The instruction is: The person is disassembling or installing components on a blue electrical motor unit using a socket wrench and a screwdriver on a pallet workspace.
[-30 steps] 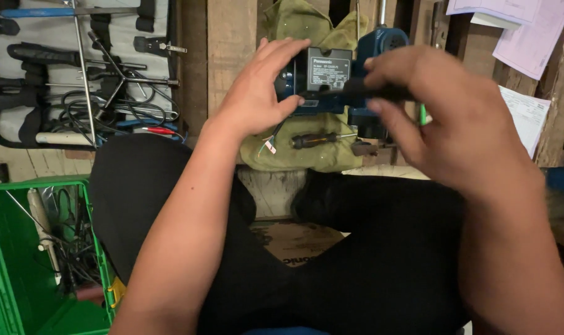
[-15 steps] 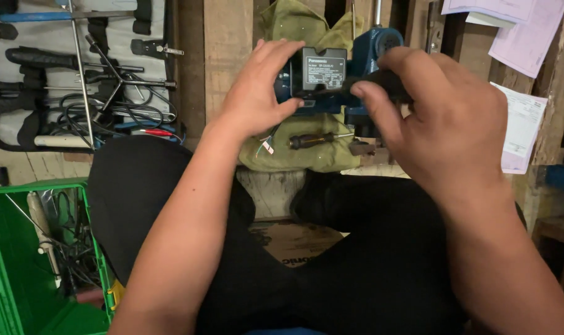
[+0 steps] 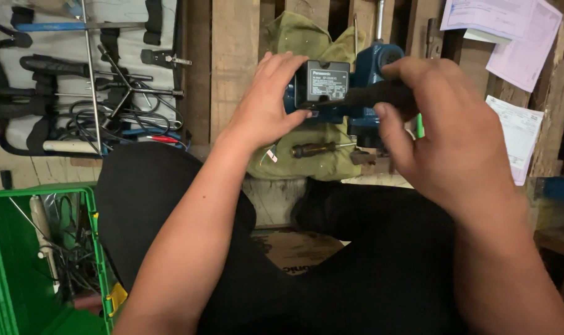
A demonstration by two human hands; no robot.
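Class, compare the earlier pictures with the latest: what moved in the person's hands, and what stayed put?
The right hand with its black-handled tool drew slightly inward, towards the person. The left hand stays gripped on the black box. The screwdriver on the green cloth is unmoved.

The right hand (image 3: 456, 142) covers most of the black tool handle (image 3: 372, 96), hiding its tip. The green crate (image 3: 21, 267) is cut off at the left and bottom edges, its tangled contents too small to identify.
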